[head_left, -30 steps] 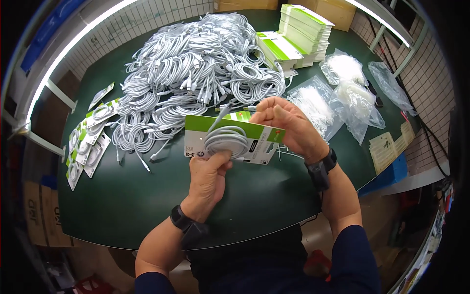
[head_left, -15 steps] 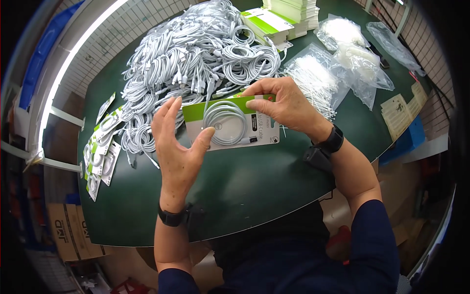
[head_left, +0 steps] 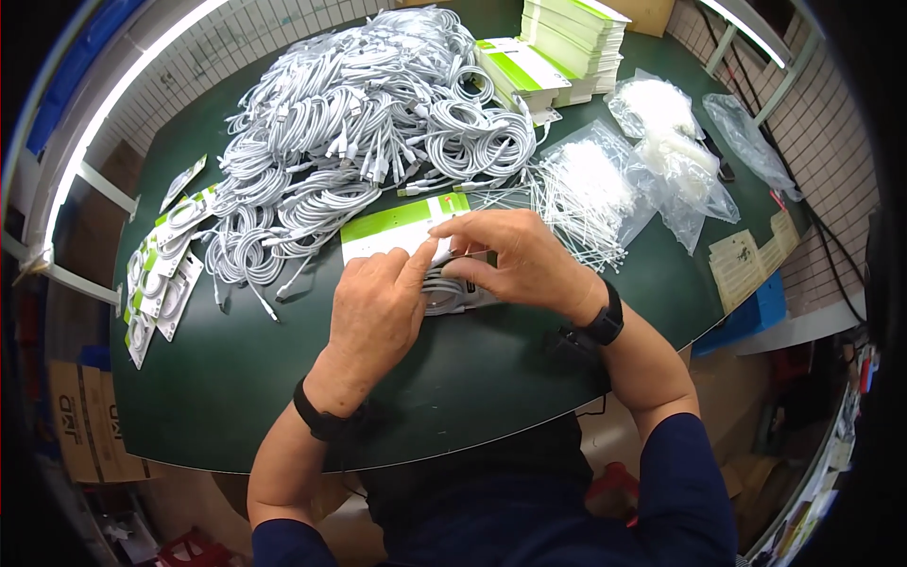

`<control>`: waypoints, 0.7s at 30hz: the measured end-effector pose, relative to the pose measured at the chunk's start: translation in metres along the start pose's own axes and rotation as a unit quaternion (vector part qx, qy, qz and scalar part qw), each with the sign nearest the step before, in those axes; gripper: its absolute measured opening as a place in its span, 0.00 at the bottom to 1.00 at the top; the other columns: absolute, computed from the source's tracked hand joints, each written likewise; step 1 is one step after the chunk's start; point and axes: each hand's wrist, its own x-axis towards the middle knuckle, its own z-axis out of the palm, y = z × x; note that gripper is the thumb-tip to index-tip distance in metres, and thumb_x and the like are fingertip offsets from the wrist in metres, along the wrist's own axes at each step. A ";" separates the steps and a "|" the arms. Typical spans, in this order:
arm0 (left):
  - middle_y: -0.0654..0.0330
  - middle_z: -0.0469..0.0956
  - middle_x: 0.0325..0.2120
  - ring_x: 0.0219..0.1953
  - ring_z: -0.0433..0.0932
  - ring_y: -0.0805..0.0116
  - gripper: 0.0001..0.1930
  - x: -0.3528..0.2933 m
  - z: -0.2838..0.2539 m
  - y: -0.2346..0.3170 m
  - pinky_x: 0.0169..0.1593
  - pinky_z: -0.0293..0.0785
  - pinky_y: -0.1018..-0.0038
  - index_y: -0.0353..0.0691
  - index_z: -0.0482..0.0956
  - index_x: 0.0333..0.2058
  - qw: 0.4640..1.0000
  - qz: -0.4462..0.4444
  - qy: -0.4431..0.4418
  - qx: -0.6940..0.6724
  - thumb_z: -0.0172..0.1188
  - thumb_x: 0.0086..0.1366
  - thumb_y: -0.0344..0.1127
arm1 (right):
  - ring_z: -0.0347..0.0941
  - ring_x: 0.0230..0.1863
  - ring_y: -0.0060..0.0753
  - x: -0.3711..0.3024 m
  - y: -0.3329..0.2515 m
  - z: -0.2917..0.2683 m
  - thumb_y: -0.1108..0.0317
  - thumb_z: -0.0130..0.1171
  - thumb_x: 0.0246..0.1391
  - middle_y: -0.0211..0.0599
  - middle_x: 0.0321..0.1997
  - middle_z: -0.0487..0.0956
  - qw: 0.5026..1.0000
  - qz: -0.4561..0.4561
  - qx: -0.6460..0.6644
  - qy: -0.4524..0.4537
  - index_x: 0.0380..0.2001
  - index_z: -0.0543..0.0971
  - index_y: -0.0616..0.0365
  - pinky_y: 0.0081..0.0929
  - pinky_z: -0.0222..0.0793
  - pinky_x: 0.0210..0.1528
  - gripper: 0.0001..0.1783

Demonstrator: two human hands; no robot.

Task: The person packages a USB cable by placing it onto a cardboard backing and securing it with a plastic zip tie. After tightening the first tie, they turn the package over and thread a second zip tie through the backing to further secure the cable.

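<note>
Dark green table (head_left: 236, 378), white tiled wall (head_left: 236, 47), long tube light (head_left: 113, 104).

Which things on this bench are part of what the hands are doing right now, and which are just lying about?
In use: left hand, right hand, green-and-white card, coiled white cable.
Lying about: cable pile, card stack, finished packs, bag of ties, plastic bags.

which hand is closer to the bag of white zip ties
Right. The right hand lies just beside the bag of white zip ties, at its near left edge. The left hand is farther left, pressing on the green and white card.
</note>
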 end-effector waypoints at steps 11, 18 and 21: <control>0.57 0.79 0.34 0.35 0.81 0.55 0.23 -0.005 0.002 -0.010 0.38 0.78 0.61 0.38 0.79 0.50 0.986 -0.018 0.109 -0.122 0.69 0.53 0.22 | 0.82 0.37 0.44 0.004 -0.003 0.007 0.76 0.72 0.52 0.37 0.38 0.83 0.983 -0.111 -0.144 0.028 0.36 0.83 0.57 0.34 0.77 0.37 0.09; 0.54 0.83 0.35 0.35 0.84 0.54 0.17 -0.013 0.009 -0.015 0.38 0.81 0.65 0.36 0.80 0.40 0.970 0.009 0.176 -0.170 0.73 0.52 0.20 | 0.84 0.36 0.35 -0.003 0.004 0.022 0.81 0.73 0.49 0.39 0.39 0.85 0.992 -0.082 -0.039 0.088 0.36 0.83 0.60 0.27 0.80 0.38 0.11; 0.52 0.84 0.35 0.34 0.85 0.54 0.15 -0.018 0.015 -0.016 0.37 0.82 0.66 0.35 0.81 0.38 0.966 0.018 0.191 -0.173 0.73 0.52 0.19 | 0.85 0.36 0.32 -0.003 0.008 0.024 0.81 0.75 0.48 0.38 0.40 0.86 0.996 -0.067 -0.010 0.057 0.35 0.84 0.60 0.26 0.81 0.37 0.11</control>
